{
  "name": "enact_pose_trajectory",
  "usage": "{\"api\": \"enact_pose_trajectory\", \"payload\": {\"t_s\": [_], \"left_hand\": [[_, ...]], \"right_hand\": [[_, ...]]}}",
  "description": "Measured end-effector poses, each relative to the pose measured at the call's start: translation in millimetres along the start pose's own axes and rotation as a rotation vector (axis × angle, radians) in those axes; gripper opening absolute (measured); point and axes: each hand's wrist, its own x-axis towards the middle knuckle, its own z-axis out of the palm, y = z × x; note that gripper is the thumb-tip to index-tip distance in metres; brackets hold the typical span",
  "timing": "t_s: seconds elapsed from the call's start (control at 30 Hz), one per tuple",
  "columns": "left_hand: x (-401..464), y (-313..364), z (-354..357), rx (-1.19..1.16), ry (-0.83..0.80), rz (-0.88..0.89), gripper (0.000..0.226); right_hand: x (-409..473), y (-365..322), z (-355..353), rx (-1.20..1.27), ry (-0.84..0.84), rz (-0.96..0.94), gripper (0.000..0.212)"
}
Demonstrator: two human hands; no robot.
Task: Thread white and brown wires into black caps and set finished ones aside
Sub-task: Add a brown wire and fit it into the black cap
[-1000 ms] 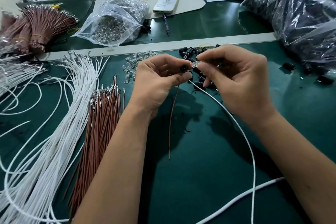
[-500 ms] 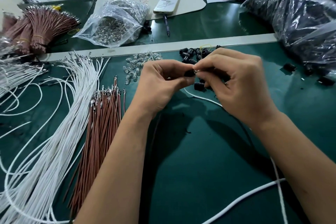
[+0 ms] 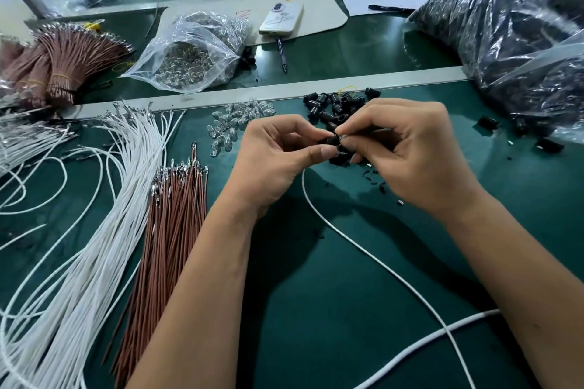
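Observation:
My left hand (image 3: 275, 155) pinches a black cap (image 3: 330, 139) between thumb and forefinger. My right hand (image 3: 407, 148) meets it from the right, fingertips closed on the small clear part at the cap's mouth. A white wire (image 3: 373, 257) trails from under the hands toward the lower right; the brown wire is hidden. Loose black caps (image 3: 338, 104) lie just behind the hands, with clear bulbs (image 3: 234, 126) to their left. White wires (image 3: 104, 218) and brown wires (image 3: 172, 218) lie in bundles at the left.
A clear bag of bulbs (image 3: 192, 54), a phone (image 3: 282, 18) and a pen (image 3: 281, 54) lie beyond the grey divider strip (image 3: 284, 90). A big bag of black caps (image 3: 518, 50) fills the right rear. Tied brown wire bundles (image 3: 63, 60) sit far left. A thick white cable (image 3: 426, 344) crosses below.
The clear part seen a second ago has gone into the cap. The hanging brown wire is out of sight. The white wire has swung left and lies on the mat.

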Motion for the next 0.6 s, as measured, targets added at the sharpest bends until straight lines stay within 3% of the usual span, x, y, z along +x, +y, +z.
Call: {"api": "enact_pose_trajectory", "payload": {"t_s": [0.4,0.6], "left_hand": [[-0.1,-5.0,-1.8,0.028,-0.011,0.009,0.018],[-3.4,-3.9,2.6,-0.089,-0.013,-0.022,0.017]], "right_hand": [[-1.5,1.6,1.6,0.050,-0.032,0.053,0.007],[-1.3,6.3,2.8,0.287,-0.006,0.148,0.012]]}}
